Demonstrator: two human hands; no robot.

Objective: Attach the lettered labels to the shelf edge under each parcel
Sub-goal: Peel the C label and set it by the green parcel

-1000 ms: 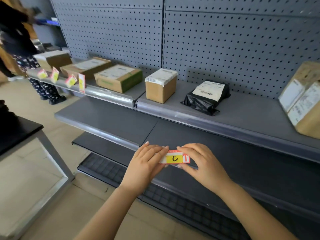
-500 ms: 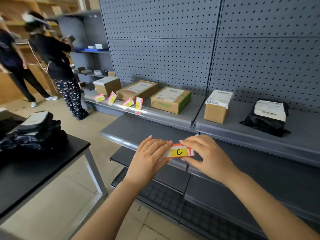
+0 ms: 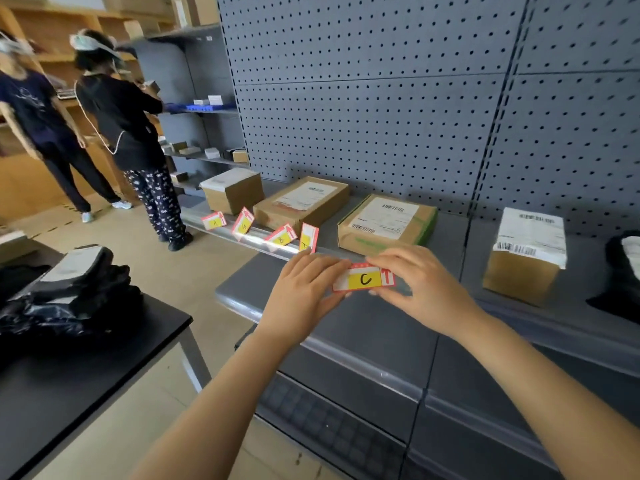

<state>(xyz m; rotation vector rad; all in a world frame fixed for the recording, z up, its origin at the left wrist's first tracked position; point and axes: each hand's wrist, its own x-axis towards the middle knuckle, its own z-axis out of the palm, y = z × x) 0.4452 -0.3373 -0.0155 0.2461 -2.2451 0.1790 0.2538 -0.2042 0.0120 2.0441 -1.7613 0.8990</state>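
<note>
Shelf edge of grey metal (image 3: 561, 332) runs beneath brown cardboard parcels (image 3: 301, 202); left hand (image 3: 301, 296) and right hand (image 3: 422, 285) each pinch one end of a red-bordered yellow label marked C (image 3: 363, 279), held before the edge under the green-taped parcel (image 3: 386, 223); four similar lettered labels (image 3: 243, 224) sit tilted along it, leftward.

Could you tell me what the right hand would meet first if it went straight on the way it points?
Probably the left hand, which holds the other end of the C label that the right hand pinches; depth is unclear.
</note>
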